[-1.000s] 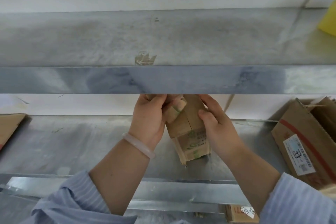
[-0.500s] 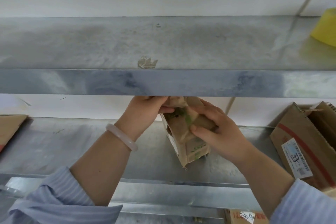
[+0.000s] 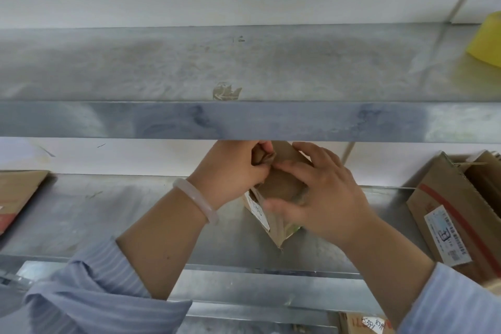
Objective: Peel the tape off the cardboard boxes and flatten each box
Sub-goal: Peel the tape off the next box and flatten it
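- The small brown cardboard box (image 3: 280, 184), creased and partly squashed, is held above the dull grey metal shelf (image 3: 108, 211).
- The left hand (image 3: 230, 171) pinches a crumpled brown strip (image 3: 263, 157) at the top of the box.
- The right hand (image 3: 322, 192) clasps the side of the box with curled fingers.
- A corrugated box (image 3: 447, 198) with a red stripe sits at the right.

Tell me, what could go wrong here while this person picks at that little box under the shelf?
1. The left hand pinches a crumpled brown strip right beneath the upper shelf's metal edge; an upward pull might knock knuckles against it.
2. The strip might tear, leaving bits stuck on the small cardboard box.
3. The right hand alone steadies the box; a hard tug could wrench it loose.
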